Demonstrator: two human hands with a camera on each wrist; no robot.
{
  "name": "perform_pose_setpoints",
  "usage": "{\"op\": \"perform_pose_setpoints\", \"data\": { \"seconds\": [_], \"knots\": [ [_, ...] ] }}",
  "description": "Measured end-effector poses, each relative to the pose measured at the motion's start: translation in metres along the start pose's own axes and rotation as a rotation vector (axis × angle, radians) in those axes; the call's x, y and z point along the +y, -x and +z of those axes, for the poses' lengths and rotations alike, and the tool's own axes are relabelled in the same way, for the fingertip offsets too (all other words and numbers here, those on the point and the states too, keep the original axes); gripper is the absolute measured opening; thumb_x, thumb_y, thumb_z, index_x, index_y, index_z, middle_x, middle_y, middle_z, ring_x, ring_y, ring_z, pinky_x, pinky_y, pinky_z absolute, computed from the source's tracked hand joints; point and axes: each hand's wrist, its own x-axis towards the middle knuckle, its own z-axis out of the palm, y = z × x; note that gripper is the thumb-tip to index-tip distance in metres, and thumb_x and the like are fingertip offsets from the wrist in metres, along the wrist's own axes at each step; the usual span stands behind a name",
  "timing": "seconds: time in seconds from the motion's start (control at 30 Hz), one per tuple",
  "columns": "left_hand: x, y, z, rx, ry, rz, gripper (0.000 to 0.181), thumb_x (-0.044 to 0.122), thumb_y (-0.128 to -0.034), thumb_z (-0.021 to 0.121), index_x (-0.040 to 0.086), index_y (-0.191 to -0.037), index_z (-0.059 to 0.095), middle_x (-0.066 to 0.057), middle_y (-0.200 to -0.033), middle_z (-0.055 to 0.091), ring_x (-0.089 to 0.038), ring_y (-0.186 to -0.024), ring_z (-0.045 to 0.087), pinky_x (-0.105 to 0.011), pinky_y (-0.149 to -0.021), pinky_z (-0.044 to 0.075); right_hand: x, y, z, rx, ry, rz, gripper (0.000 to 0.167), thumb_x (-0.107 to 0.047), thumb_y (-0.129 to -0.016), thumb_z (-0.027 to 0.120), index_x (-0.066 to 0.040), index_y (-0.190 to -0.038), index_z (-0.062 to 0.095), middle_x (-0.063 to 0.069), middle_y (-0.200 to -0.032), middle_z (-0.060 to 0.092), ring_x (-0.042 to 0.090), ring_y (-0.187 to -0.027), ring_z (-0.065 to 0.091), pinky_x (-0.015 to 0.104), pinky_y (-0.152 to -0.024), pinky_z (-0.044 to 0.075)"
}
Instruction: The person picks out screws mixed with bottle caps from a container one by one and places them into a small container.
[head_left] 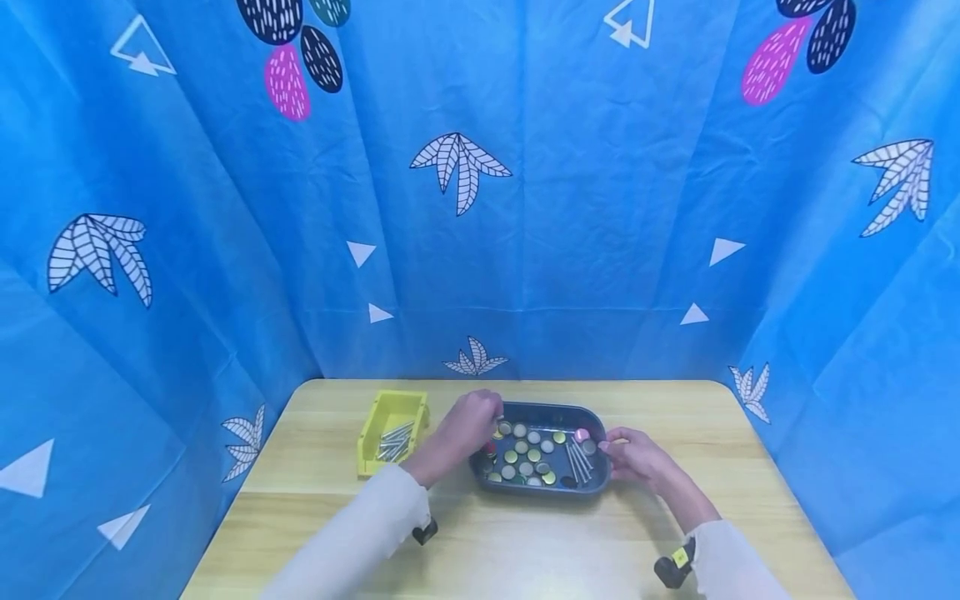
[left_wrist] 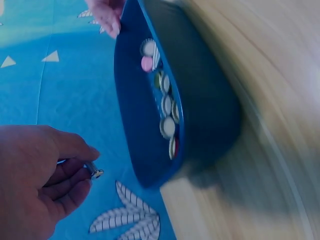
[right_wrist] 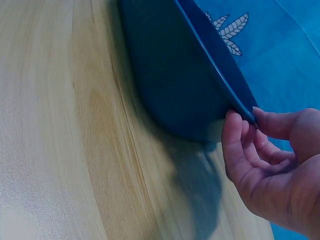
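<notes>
A dark oval-cornered tray point(head_left: 540, 490) holds many bottle caps point(head_left: 521, 447) and, at its right end, several nails point(head_left: 579, 461). My left hand point(head_left: 468, 421) is over the tray's left end; in the left wrist view that hand point(left_wrist: 45, 180) pinches a small metal piece, likely a nail point(left_wrist: 93, 170), mostly hidden by the fingers. My right hand point(head_left: 637, 457) grips the tray's right rim, thumb on top and fingers beneath, as the right wrist view shows the hand point(right_wrist: 280, 165) on the tray point(right_wrist: 170, 75).
A yellow bin point(head_left: 365, 450) with several nails point(head_left: 395, 442) stands left of the tray, beside my left forearm. The wooden table point(head_left: 525, 550) is enclosed by a blue patterned curtain point(head_left: 585, 208) at the back and sides.
</notes>
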Motion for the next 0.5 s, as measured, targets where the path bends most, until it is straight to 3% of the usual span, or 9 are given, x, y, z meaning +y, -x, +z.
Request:
{"op": "perform_pose_setpoints", "data": {
  "seconds": [0.23, 0.5],
  "knots": [
    [-0.032, 0.015, -0.017, 0.067, 0.027, -0.049, 0.014, -0.006, -0.0841, 0.071, 0.006, -0.091, 0.073, -0.007, -0.087, 0.074, -0.019, -0.081, 0.070, -0.025, -0.072, 0.062, -0.001, 0.001, 0.000, 0.002, -0.012, 0.010, 0.031, -0.008, -0.101, 0.059, 0.008, -0.125, 0.049, 0.016, -0.099, 0.070, 0.021, -0.084, 0.070, 0.033, -0.075, 0.063],
    [-0.067, 0.034, -0.025, 0.110, 0.032, -0.129, 0.011, -0.004, -0.0879, 0.068, 0.006, -0.089, 0.072, -0.008, -0.085, 0.072, -0.021, -0.081, 0.069, -0.032, -0.074, 0.063, -0.004, 0.002, 0.000, 0.006, -0.002, 0.006, 0.033, -0.008, -0.101, 0.060, 0.009, -0.127, 0.048, 0.015, -0.099, 0.069, 0.021, -0.084, 0.069, 0.033, -0.074, 0.062]
  ]
}}
